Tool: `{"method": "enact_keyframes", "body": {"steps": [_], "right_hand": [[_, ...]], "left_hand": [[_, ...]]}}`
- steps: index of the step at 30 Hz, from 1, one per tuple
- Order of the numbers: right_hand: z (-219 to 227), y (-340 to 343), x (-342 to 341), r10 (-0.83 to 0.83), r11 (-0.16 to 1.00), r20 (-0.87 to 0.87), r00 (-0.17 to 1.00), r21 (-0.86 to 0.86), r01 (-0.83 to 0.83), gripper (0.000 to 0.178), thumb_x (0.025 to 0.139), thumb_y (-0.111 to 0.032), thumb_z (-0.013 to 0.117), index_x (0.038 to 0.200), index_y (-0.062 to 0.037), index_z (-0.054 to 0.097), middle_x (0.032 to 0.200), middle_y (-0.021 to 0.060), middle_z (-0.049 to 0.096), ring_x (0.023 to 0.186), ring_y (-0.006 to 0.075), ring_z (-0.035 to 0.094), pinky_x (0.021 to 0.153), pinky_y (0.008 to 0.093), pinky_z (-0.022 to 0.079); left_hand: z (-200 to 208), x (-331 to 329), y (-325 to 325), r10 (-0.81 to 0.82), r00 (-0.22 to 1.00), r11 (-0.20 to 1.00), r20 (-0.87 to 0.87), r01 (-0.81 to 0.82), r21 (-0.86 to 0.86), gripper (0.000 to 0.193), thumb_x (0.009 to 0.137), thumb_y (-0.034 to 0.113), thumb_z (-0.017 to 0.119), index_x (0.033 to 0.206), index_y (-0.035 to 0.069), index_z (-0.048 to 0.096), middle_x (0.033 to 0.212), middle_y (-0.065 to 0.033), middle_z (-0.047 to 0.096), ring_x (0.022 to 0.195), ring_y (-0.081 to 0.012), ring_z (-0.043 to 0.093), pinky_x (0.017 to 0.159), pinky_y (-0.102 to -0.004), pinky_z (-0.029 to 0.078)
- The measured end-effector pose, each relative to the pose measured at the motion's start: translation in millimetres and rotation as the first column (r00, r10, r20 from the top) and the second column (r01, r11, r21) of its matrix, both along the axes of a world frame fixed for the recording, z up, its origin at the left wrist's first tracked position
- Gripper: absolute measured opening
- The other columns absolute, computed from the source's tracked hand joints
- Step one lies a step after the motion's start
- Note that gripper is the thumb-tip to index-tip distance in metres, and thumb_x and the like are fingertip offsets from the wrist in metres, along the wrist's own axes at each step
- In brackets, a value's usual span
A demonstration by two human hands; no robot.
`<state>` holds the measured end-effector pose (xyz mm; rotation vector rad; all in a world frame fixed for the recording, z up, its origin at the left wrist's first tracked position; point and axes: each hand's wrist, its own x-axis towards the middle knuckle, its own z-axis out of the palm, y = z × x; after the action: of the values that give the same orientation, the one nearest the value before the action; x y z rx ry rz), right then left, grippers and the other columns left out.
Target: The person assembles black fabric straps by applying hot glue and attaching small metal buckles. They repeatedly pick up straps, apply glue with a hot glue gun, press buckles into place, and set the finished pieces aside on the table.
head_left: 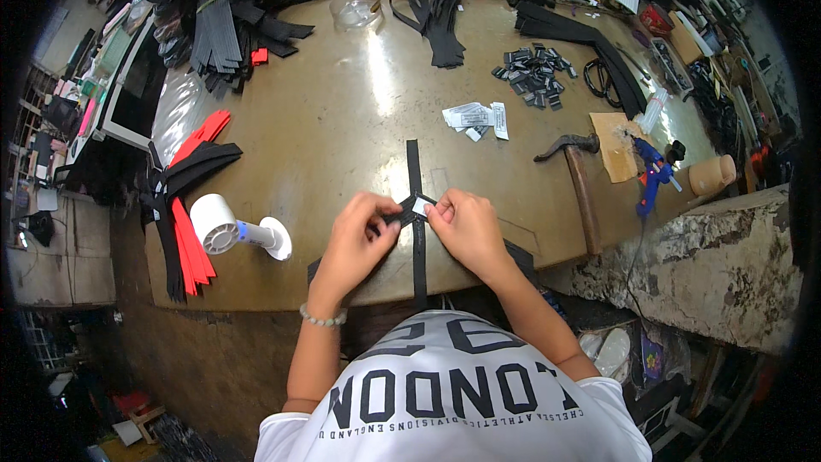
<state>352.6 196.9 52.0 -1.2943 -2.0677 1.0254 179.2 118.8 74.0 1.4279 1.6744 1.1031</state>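
Observation:
In front of me a long black strap (pixel 414 167) lies upright across the table toward the front edge. A small white label (pixel 421 205) sits where other black strap pieces cross it. My right hand (pixel 466 221) pinches the label between thumb and fingers. From the left, my left hand (pixel 363 227) is closed on a short black strap end (pixel 395 215) beside the label. More black strap shows past both wrists, partly covered by my arms. A white tape dispenser (pixel 239 228) stands left of my left hand. Beyond the straps lies a group of loose white labels (pixel 475 118).
A hammer (pixel 581 192), a blue glue gun (pixel 655 175) and brown cardboard (pixel 614 147) lie to the right. Small black buckles (pixel 535 75) are heaped farther back. Red straps (pixel 190 244) lie left; black strap bundles (pixel 218 38) fill the far left. A clear round container (pixel 356 8) stands behind.

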Motion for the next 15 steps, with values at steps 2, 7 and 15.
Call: {"method": "enact_keyframes", "body": {"steps": [2, 7, 15], "right_hand": [[0, 0, -1, -0.013, 1.000, 0.002, 1.000, 0.027, 0.013, 0.025, 0.084, -0.019, 0.072, 0.073, 0.0010, 0.062, 0.069, 0.0167, 0.064, 0.063, 0.0307, 0.064, 0.060, 0.0405, 0.049], [1, -1, -1, -0.010, 1.000, 0.012, 1.000, -0.020, 0.011, 0.024, 0.085, -0.019, 0.071, 0.073, -0.0015, 0.060, 0.071, 0.0162, 0.064, 0.068, 0.0349, 0.063, 0.063, 0.0448, 0.049], [6, 3, -1, 0.021, 0.999, 0.021, 1.000, -0.044, -0.020, 0.023, 0.084, -0.018, 0.072, 0.075, -0.0021, 0.058, 0.066, 0.0137, 0.061, 0.064, 0.0331, 0.062, 0.062, 0.0440, 0.049]], "left_hand": [[2, 0, -9, -0.067, 0.995, 0.998, -0.073, 0.069, 0.016, 0.021, 0.080, 0.003, 0.073, 0.100, 0.004, 0.068, 0.090, -0.0050, 0.060, 0.069, -0.0137, 0.057, 0.062, -0.0257, 0.049], [-11, 12, -6, -0.023, 0.972, 0.987, -0.235, 0.059, 0.147, 0.019, 0.077, 0.003, 0.076, 0.094, 0.002, 0.069, 0.087, -0.0073, 0.062, 0.067, -0.0166, 0.058, 0.061, -0.0283, 0.049], [-19, 19, 12, 0.155, 0.976, 0.987, -0.151, -0.148, 0.057, 0.018, 0.077, 0.008, 0.077, 0.090, 0.000, 0.068, 0.076, -0.0090, 0.063, 0.063, -0.0187, 0.059, 0.059, -0.0305, 0.048]]}}
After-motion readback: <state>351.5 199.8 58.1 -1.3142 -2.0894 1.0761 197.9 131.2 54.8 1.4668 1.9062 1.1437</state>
